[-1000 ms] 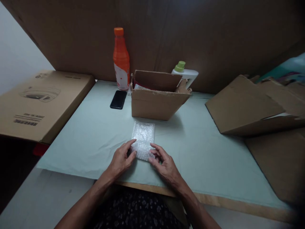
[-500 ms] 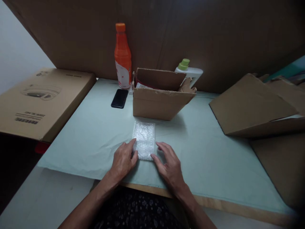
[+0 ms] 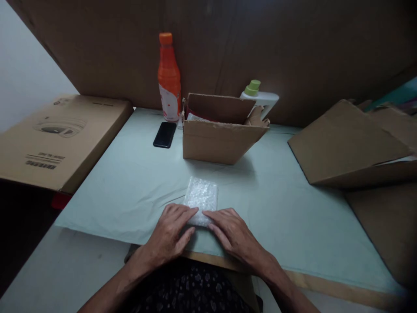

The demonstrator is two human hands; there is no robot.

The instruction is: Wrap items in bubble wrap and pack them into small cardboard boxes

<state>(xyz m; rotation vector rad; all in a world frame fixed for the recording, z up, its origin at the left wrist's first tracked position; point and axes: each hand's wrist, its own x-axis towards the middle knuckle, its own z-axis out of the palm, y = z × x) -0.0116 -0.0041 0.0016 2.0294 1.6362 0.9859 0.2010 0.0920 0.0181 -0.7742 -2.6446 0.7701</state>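
Both hands (image 3: 202,232) flat on bubble-wrap pkg (image 3: 202,198), near table edge (image 3: 293,274).

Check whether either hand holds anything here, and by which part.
Both the left hand and the right hand press flat on the near end of the bubble-wrap packet; neither lifts it.

One bubble-wrap packet (image 3: 201,198) under two hands, one open box (image 3: 221,137) beyond them, one phone (image 3: 164,134), two bottles: orange bottle (image 3: 168,80), white bottle (image 3: 260,98).
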